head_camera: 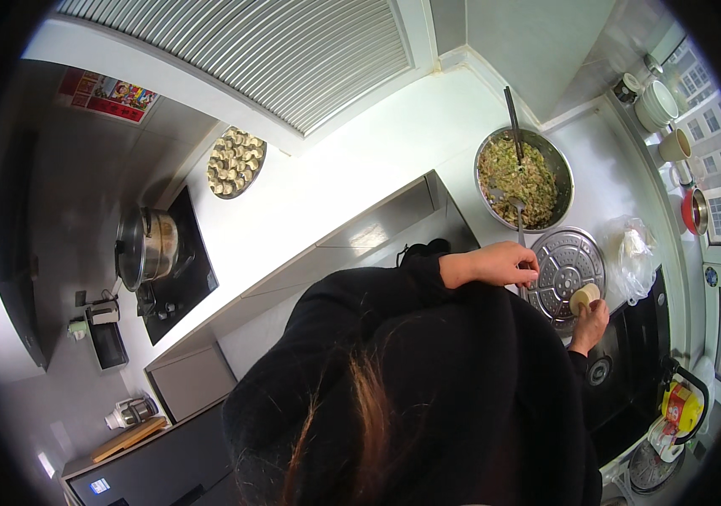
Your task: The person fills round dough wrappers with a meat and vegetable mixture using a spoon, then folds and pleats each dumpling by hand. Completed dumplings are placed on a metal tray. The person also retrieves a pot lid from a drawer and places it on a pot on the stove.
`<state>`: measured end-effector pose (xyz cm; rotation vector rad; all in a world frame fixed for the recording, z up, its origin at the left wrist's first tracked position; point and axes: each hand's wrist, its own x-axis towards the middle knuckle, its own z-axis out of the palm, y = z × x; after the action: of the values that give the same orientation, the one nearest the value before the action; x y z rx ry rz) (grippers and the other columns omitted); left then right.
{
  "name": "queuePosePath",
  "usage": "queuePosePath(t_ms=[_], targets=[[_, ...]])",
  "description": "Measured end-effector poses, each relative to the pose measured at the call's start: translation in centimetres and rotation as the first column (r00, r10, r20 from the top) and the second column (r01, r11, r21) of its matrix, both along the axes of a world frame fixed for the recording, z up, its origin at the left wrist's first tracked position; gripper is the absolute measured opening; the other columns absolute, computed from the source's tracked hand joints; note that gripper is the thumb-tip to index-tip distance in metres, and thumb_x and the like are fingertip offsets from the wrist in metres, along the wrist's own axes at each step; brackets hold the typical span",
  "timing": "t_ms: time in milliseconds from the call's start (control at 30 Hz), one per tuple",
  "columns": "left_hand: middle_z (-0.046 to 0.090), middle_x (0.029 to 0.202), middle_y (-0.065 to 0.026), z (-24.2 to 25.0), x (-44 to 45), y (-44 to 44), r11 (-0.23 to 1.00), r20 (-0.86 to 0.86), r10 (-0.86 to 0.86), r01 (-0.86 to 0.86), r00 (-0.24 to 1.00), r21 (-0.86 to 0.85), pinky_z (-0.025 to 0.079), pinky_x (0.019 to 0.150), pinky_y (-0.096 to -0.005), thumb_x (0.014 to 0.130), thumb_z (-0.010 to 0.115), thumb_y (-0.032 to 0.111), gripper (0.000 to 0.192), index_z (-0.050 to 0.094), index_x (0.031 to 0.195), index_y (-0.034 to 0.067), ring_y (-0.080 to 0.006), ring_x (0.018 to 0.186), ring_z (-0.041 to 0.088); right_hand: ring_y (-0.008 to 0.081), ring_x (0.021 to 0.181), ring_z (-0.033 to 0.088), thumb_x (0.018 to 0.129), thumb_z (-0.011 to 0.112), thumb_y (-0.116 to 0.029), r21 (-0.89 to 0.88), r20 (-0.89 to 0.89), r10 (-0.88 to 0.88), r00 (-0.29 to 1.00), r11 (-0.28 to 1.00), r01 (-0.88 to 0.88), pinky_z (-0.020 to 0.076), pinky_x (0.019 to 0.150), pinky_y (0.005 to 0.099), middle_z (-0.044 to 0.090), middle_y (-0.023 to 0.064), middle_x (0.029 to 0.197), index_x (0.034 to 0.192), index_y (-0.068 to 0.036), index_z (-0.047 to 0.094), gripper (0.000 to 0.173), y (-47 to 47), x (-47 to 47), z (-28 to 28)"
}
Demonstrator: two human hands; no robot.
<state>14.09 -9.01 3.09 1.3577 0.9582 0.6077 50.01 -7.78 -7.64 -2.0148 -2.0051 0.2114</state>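
In my right hand (590, 322) is a short stack of round, pale dough wrappers (583, 299), tilted on its side over the edge of a round perforated steel steamer tray (561, 269). My left hand (504, 263) hovers at the tray's left edge with its fingers curled; whether anything is between them cannot be made out. Just beyond it stands a large steel bowl (570, 183) of chopped filling (515, 171). A metal spoon (520, 218) rests in the filling, its handle reaching towards my left hand. Dark chopsticks (512, 120) stick out over the bowl's far rim.
A clear plastic bag (632, 259) lies right of the tray, beside a black sink (626, 354). Cups and bowls (657, 104) line the windowsill. Across the white counter (360, 164) sits a tray of shaped dumplings (234, 163), near a lidded pot (148, 243) on the cooktop.
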Motion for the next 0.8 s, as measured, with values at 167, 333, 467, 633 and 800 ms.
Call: queuePosePath(t_ms=[167,333,467,633,800], targets=[[0.073,0.091,-0.0105,0.1,0.0,0.3,0.999,0.006,0.001,-0.001,1.0,-0.043,0.057,0.073,-0.0318,0.096,0.061,0.025,0.028,0.065,0.109,0.0,-0.0172,0.082,0.071,0.0346,0.093,0.057,0.077,0.078,-0.012,0.061,0.072,0.062,0.995,0.996,-0.067,0.0454,0.08,0.0443,0.059,0.0108,0.096,0.092,-0.007,0.058,0.025,0.2,0.1,0.3],[0.073,0.094,-0.0099,-0.4,0.0,0.7,0.994,0.066,0.015,-0.008,0.998,-0.106,0.056,0.073,-0.0309,0.097,0.061,0.024,0.029,0.065,0.112,0.0,-0.0154,0.082,0.071,0.0323,0.086,0.062,0.085,0.071,-0.013,0.049,-0.139,0.071,0.988,0.997,-0.065,0.0486,0.074,0.0418,0.062,0.0136,0.088,0.091,-0.005,0.058,0.016,0.8,-0.7,1.2],[0.073,0.096,-0.008,-0.5,-0.3,1.1,0.98,0.102,0.106,-0.087,0.989,-0.181,0.056,0.077,-0.0293,0.099,0.061,0.021,0.028,0.064,0.118,0.001,-0.014,0.087,0.069,0.0139,0.067,0.055,0.094,0.064,-0.01,-0.057,-0.472,-0.027,0.881,0.998,0.001,0.0459,0.064,0.0304,0.061,0.0081,0.076,0.094,-0.003,0.054,0.012,1.6,-2.2,3.9],[0.064,0.123,-0.0096,0.4,0.3,1.1,0.948,0.204,0.273,-0.226,0.94,-0.225,0.053,0.09,-0.0297,0.097,0.067,0.018,0.04,0.055,0.129,-0.002,-0.0148,0.108,0.064,0.0098,0.081,0.065,0.095,0.064,-0.007,-0.176,-0.972,-0.122,0.199,0.943,-0.284,0.052,0.069,0.0224,0.068,0.0046,0.091,0.106,-0.004,0.055,0.014,2.2,-8.9,9.1],[0.069,0.114,-0.0074,0.3,-1.4,2.4,0.858,0.25,0.389,-0.25,0.887,-0.449,0.056,0.087,-0.0308,0.098,0.065,0.019,0.032,0.061,0.125,0.001,-0.0147,0.1,0.068,0.0104,0.087,0.064,0.095,0.065,-0.006,-0.059,-0.983,0.024,0.182,0.898,-0.435,0.0518,0.076,0.0261,0.067,0.0034,0.098,0.109,-0.003,0.062,0.014,2.6,-16.7,11.0]])
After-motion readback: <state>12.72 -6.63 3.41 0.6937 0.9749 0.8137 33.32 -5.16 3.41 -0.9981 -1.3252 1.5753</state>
